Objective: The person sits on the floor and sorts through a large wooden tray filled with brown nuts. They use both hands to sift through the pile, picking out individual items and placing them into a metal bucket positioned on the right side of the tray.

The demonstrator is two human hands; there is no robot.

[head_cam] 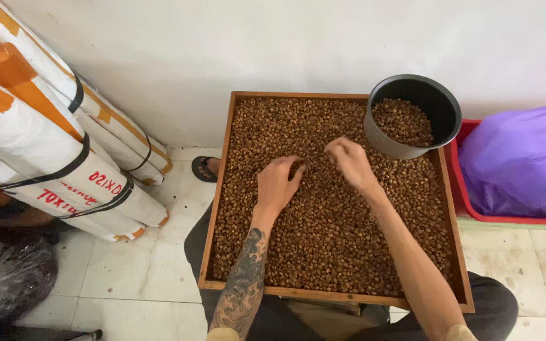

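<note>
A shallow wooden tray (217, 189) rests on my lap, covered with a layer of brown coffee beans (330, 227). My left hand (277, 183) lies palm down on the beans near the tray's middle, fingers curled and picking at them. My right hand (350, 161) hovers just to its right, fingers pinched over the beans; whether it holds any is hidden. A dark round pot (412, 117) partly filled with beans sits on the tray's far right corner, close to my right hand.
Rolled white and orange sacks (52, 126) lean against the wall at the left. A dark plastic bag (7, 271) lies at the lower left. At the right, a purple bag (519, 164) fills a red crate (462, 196). A sandal (205, 168) lies on the tiled floor.
</note>
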